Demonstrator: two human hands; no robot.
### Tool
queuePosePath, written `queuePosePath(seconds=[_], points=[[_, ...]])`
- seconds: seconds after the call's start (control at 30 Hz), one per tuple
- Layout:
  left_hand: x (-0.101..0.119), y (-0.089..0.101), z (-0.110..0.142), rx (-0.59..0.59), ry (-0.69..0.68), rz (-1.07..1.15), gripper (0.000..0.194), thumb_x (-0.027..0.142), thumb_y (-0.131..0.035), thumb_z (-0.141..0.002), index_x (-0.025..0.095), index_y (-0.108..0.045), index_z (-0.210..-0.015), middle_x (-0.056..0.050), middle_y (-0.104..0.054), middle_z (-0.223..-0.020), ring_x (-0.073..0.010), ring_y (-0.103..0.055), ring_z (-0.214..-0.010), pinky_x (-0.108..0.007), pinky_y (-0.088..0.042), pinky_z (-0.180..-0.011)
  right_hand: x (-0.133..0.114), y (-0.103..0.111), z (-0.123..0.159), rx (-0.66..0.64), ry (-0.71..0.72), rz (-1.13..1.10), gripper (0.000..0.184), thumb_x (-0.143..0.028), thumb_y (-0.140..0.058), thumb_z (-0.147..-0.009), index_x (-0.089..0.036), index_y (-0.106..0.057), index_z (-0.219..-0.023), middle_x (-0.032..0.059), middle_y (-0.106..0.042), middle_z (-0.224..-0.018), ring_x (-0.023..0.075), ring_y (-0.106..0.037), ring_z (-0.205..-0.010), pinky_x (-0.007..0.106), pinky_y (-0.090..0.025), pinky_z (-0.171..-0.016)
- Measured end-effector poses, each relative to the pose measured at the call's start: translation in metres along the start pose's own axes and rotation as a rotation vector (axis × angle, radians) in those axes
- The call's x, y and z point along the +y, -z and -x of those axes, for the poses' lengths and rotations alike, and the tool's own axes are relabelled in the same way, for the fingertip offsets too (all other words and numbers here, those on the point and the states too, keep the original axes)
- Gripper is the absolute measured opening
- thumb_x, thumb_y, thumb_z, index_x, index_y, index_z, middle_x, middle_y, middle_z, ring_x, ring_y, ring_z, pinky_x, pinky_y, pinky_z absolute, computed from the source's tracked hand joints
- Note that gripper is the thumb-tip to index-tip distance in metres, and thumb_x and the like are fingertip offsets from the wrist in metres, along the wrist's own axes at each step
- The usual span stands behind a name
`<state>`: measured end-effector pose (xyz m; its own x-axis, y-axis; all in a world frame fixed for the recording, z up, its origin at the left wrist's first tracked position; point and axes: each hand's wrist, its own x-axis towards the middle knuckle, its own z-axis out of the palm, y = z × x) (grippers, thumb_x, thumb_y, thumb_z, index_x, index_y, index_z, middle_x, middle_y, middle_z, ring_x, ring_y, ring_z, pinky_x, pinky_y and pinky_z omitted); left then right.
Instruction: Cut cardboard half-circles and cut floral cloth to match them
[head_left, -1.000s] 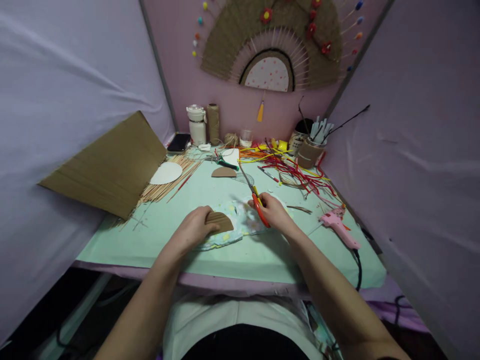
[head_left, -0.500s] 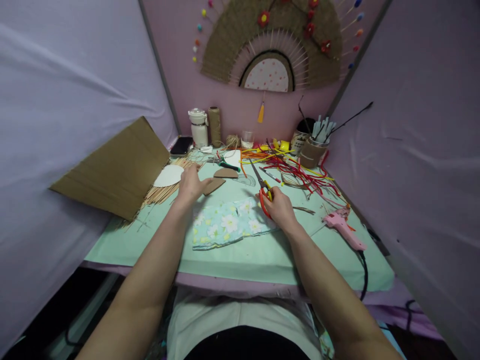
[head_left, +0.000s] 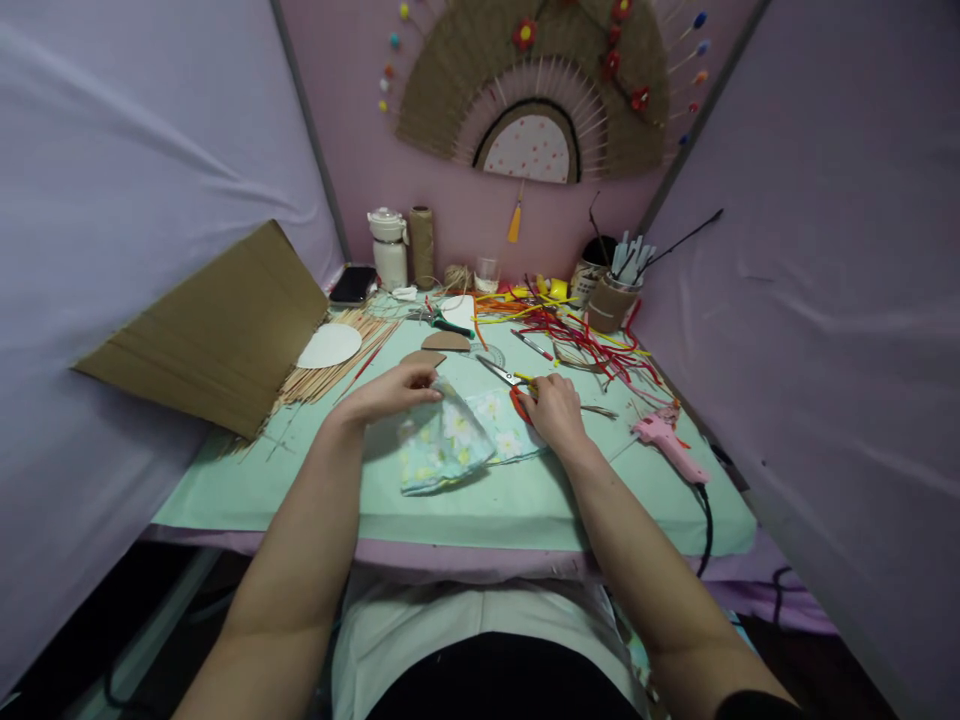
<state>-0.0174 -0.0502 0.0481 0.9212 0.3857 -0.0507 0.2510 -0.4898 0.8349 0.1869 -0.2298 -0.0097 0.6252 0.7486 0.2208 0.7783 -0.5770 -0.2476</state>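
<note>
My left hand point(head_left: 390, 388) pinches the upper left edge of a flowered cloth point(head_left: 450, 445) and lifts it off the green mat point(head_left: 525, 500). My right hand point(head_left: 551, 408) is closed around the red handles of a pair of scissors point(head_left: 504, 378), whose blades point left over the mat just above the cloth. A brown cardboard half-round point(head_left: 424, 357) lies just beyond my left fingers, and a second one point(head_left: 445, 341) sits behind it.
A cardboard sheet point(head_left: 217, 325) leans at the left beside a bundle of thin sticks point(head_left: 341, 360) and a white disc point(head_left: 330, 345). A pink glue gun point(head_left: 664, 440) lies right. Red and yellow strips point(head_left: 592, 345), cups of tools point(head_left: 611, 295), a bottle point(head_left: 390, 250) and twine spool point(head_left: 422, 245) crowd the back.
My left hand carried the cardboard half-round from the cloth to the mat behind, set it down, then came back and picked up the cloth's edge. The scissors swung to point left.
</note>
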Motion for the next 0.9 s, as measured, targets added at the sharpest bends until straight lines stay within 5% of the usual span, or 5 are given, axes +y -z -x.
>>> queuePosePath(seconds=[0.2,0.37,0.47,0.67,0.9], points=[[0.001,0.005,0.003,0.169,-0.122,0.564,0.036,0.043,-0.074,-0.071,0.018,-0.063,-0.095,-0.005,-0.065,-0.091,-0.0187,-0.060,-0.086,-0.029,-0.048,-0.074,-0.009,0.002,-0.004,0.118,0.025,-0.539,0.024,-0.033,-0.055,-0.088,-0.016,-0.066,-0.100,0.0124,-0.064,-0.106,0.0262,-0.055,-0.104,0.040,-0.041,-0.091],[0.000,-0.001,-0.005,0.324,-0.107,0.690,0.038,0.043,-0.080,-0.065,0.017,-0.060,-0.084,0.000,-0.062,-0.078,-0.0124,-0.059,-0.069,-0.023,-0.047,-0.063,-0.043,0.021,-0.012,-0.427,0.169,-1.295,0.034,-0.050,-0.055,-0.087,-0.021,-0.067,-0.101,0.0062,-0.067,-0.104,0.0178,-0.063,-0.090,0.032,-0.052,-0.078],[0.002,-0.006,-0.006,0.374,-0.111,0.730,0.038,0.040,-0.082,-0.061,0.018,-0.058,-0.081,0.003,-0.062,-0.073,-0.0103,-0.056,-0.061,-0.021,-0.046,-0.058,-0.065,0.020,-0.022,-0.398,0.291,-1.280,0.032,-0.042,-0.069,-0.079,-0.022,-0.066,-0.103,0.0059,-0.066,-0.110,0.0177,-0.063,-0.093,0.032,-0.052,-0.080],[0.004,-0.015,-0.007,0.384,-0.039,0.639,0.034,0.034,-0.079,-0.058,0.016,-0.067,-0.083,0.002,-0.065,-0.069,-0.0119,-0.055,-0.055,-0.023,-0.044,-0.053,-0.088,-0.009,-0.033,-0.346,0.436,-1.413,0.046,-0.035,-0.073,-0.075,-0.024,-0.058,-0.117,0.0051,-0.062,-0.123,0.0201,-0.059,-0.111,0.034,-0.048,-0.094],[0.003,-0.026,-0.012,0.607,-0.224,0.078,0.020,0.027,-0.057,-0.076,0.015,-0.072,-0.076,0.000,-0.069,-0.074,-0.0163,-0.059,-0.072,-0.024,-0.044,-0.066,-0.086,-0.010,-0.025,-0.309,0.281,-1.510,0.040,-0.028,-0.078,-0.065,-0.023,-0.064,-0.102,0.0001,-0.069,-0.098,0.0187,-0.063,-0.092,0.030,-0.048,-0.085]])
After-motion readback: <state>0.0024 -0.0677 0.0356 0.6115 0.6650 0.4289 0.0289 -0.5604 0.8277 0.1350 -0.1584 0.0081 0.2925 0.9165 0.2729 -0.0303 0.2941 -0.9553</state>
